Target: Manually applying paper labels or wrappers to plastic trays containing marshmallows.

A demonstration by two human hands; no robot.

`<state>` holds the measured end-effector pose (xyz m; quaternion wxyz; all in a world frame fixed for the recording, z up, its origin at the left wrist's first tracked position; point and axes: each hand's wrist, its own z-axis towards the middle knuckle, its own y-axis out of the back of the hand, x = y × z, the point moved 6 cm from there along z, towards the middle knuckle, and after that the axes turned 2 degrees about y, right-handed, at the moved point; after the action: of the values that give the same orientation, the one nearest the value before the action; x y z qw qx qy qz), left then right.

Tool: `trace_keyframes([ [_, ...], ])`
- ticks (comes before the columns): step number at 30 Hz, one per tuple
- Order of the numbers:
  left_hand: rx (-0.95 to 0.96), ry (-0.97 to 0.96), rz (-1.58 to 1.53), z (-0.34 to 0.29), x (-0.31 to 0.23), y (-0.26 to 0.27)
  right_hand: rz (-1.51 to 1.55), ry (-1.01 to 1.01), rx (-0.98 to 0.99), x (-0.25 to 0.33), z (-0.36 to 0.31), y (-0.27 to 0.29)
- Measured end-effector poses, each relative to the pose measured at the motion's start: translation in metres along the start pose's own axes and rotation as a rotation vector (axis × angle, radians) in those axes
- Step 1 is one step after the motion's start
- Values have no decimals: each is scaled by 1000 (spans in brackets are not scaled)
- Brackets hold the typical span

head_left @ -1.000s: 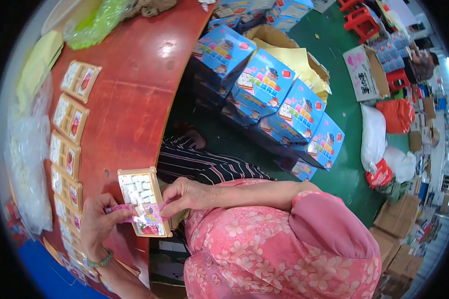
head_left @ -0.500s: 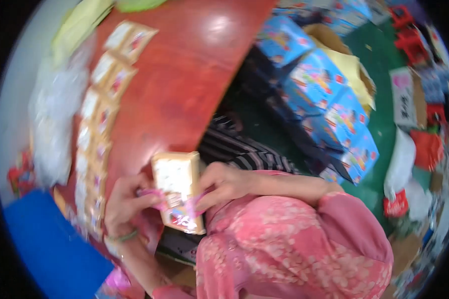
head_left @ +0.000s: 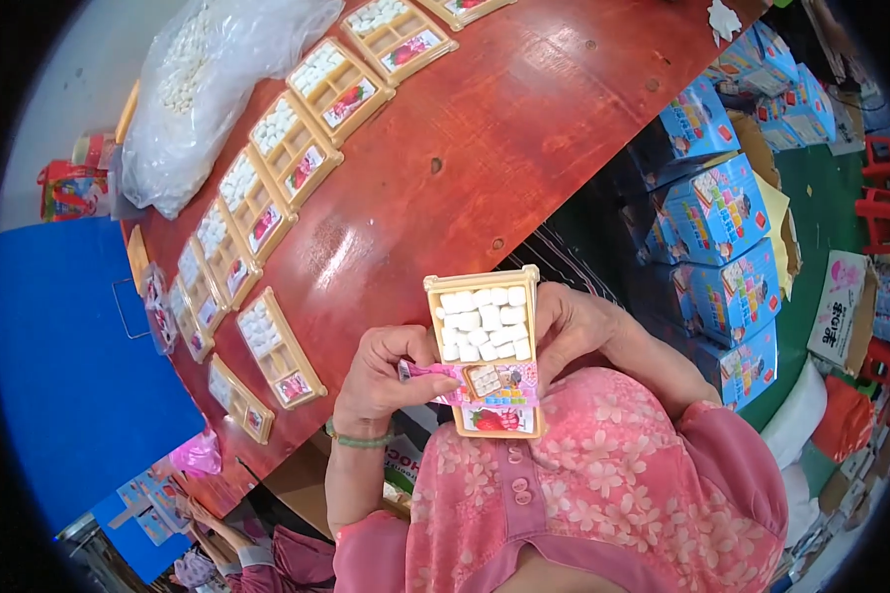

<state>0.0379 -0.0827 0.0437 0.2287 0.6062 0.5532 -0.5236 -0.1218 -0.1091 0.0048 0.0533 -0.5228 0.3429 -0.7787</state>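
Upright in front of my chest is a tan plastic tray point(head_left: 431, 308) filled with white marshmallows point(head_left: 485, 321) in its upper part, with a strawberry-printed packet point(head_left: 494, 421) at the bottom. A pink printed band point(head_left: 499, 383) crosses the tray's front below the marshmallows, its loose end sticking out on the left. My left hand point(head_left: 378, 376) pinches that end between thumb and fingers beside the tray. Along the opposite edge, my right hand point(head_left: 576, 331) is closed on the tray, some of its fingers hidden behind.
Several similar filled trays point(head_left: 311, 156) line the red table point(head_left: 405, 178). Behind them lies a clear plastic bag point(head_left: 190, 79) of white pieces. Blue printed boxes point(head_left: 712, 212) are stacked at the right, near red stools point(head_left: 878, 208). Another person's hands point(head_left: 213, 529) show at lower left.
The view has swung, bringing more of the table and another person's hands into sight. The band's right side now lies across the tray instead of sticking out. Both hands still hold on.
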Motion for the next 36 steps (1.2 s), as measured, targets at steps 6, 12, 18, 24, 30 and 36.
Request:
trace_keyframes([
  [6,-70,-17,-44,-16,11,2,31,-227,-84,-7,-5,-1],
  [12,-68,-50,53,-25,19,-7,274,-211,-127,-13,-11,-13],
  [18,-85,-91,24,-29,27,-3,-112,-147,-457,8,-28,-5],
  [24,-167,-84,58,-27,28,-9,-508,-244,-481,30,-36,-7],
  [30,-215,-139,417,-17,30,-9,-589,-307,-476,11,-42,-12],
  [36,-326,18,283,-44,44,3,-479,-205,-443,12,-37,-24],
])
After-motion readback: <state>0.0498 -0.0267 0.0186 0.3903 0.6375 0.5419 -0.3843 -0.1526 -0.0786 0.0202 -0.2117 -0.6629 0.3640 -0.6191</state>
